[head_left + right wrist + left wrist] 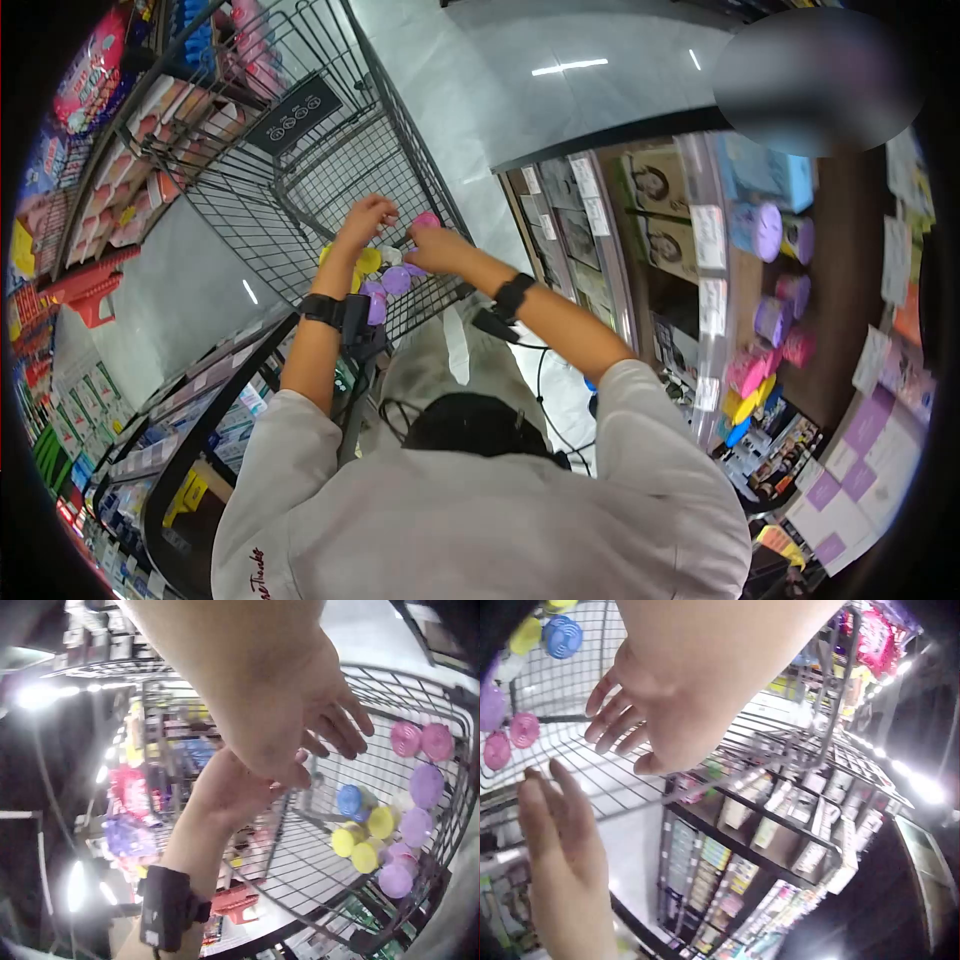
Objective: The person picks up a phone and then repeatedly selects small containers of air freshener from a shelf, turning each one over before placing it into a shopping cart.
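Both bare hands hover over a wire shopping cart (285,200), with nothing in their grasp. My left hand (366,220) has loosely bent fingers, seen also in the left wrist view. Close beside it, my right hand (440,250) has its fingers relaxed and slightly spread in the right wrist view. Below the hands, small round-lidded tubs are grouped in the cart: several purple tubs (426,786), yellow tubs (367,856), pink tubs (406,739) and a blue tub (349,799). In the head view my right hand overlaps a pink tub (426,219).
On the right stands a shelf with boxed goods (660,185) and more colourful round-lidded tubs (768,232). Packed shelves (105,200) line the left side, with a red plastic item (92,287) sticking out. Pale shiny floor (450,90) shows beyond the cart.
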A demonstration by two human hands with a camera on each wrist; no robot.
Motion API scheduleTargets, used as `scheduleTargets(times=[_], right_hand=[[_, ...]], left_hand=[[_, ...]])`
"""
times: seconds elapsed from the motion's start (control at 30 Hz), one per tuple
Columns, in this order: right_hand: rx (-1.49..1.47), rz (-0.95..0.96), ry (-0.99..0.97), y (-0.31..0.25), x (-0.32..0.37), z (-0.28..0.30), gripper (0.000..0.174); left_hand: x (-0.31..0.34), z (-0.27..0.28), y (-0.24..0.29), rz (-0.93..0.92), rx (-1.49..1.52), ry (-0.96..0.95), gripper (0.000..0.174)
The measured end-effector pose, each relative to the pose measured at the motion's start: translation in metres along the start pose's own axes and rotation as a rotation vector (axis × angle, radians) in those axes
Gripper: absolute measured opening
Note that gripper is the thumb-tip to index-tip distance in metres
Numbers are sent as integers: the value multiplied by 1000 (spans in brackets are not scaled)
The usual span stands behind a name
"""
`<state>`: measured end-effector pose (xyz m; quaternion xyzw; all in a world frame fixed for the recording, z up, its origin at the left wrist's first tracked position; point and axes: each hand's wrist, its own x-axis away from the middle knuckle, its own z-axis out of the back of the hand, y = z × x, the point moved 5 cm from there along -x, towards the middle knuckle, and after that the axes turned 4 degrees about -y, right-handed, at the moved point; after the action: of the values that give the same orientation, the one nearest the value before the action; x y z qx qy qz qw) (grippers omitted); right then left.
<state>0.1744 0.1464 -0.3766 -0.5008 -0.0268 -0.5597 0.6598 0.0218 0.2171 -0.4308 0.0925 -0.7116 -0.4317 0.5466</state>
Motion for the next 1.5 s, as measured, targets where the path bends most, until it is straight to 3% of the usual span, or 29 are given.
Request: scheduleTargets(times=[0.03, 0.1, 0.17, 0.23, 0.37, 0.43, 0.5, 0.53, 0.6, 0.67, 0.7, 0.77, 0.83, 0.9, 0.93, 0.97, 1.0, 1.03, 1.1, 1.13, 1.23, 1.33, 1.37, 1.43, 1.47, 1.5], right_hand=[[6, -2, -16, 10, -24, -22, 50], [-98, -307, -10, 43, -58, -54, 59], [45, -316, 36, 62, -78, -76, 63], [72, -445, 290, 83, -86, -85, 65], [-119, -550, 325, 115, -95, -108, 76], [-110, -560, 367, 122, -99, -109, 73], [-179, -561, 377, 122, -100, -109, 61], [-175, -555, 383, 117, -101, -103, 61], [-419, -331, 494, 98, -94, -97, 43], [-585, -104, 544, 80, -87, -88, 26], [-582, -90, 555, 68, -77, -73, 26], [-981, 98, 173, 17, -42, -37, 23], [-933, 66, 162, -19, 12, 17, 21], [-591, 177, 437, -41, 70, 68, 32], [-475, 188, 539, -70, 109, 101, 41], [-349, 202, 642, -93, 144, 131, 50], [-290, 258, 670, -99, 169, 144, 66], [-265, 254, 700, -108, 194, 156, 66], [-132, 328, 820, -131, 248, 179, 70], [-13, 356, 836, -135, 272, 188, 73], [78, 246, 898, -134, 344, 202, 70], [8, 130, 1050, -113, 424, 200, 55], [-9, 178, 1088, -93, 448, 197, 44], [-30, 139, 1159, -55, 494, 185, 38], [-164, 127, 1218, -40, 516, 178, 39], [-304, 117, 1272, -27, 534, 169, 40]], left_hand=[[-18, -2, -32, 71, 26, -16, 30], [-51, -7, -87, 159, 48, 1, 34], [-72, -11, -124, 244, 68, 12, 38], [-81, -18, -152, 320, 202, -14, 49], [-107, -38, -194, 248, 269, 4, 59], [-115, -46, -201, 275, 316, -64, 64], [-111, -58, -196, 233, 414, -147, 55], [-107, -59, -186, 224, 414, -145, 55], [-85, -45, -169, 149, 360, 102, 53], [-68, -32, -144, 68, 464, 86, 49], [-59, -24, -125, -13, 566, 71, 44], [-15, -12, -53, -132, 553, -12, 39], [20, -9, 5, -138, 442, -161, 36], [55, -16, 62, -208, 428, -202, 34], [71, -26, 85, -215, 442, -312, 37], [84, -37, 111, -228, 453, -424, 41], [99, -53, 132, -204, 468, -418, 49], [117, -68, 159, -229, 460, -446, 49], [156, -117, 208, -234, 389, -827, 55], [162, -142, 218, -230, 387, -778, 61], [198, -208, 257, -294, 298, -881, 56], [223, -270, 293, -529, -17, -774, 33], [229, -299, 299, -766, 8, -766, 41], [269, -338, 322, -1107, -367, -611, 54], [280, -362, 328, -1128, -383, -631, 54], [294, -384, 332, -1270, -446, -592, 58]])
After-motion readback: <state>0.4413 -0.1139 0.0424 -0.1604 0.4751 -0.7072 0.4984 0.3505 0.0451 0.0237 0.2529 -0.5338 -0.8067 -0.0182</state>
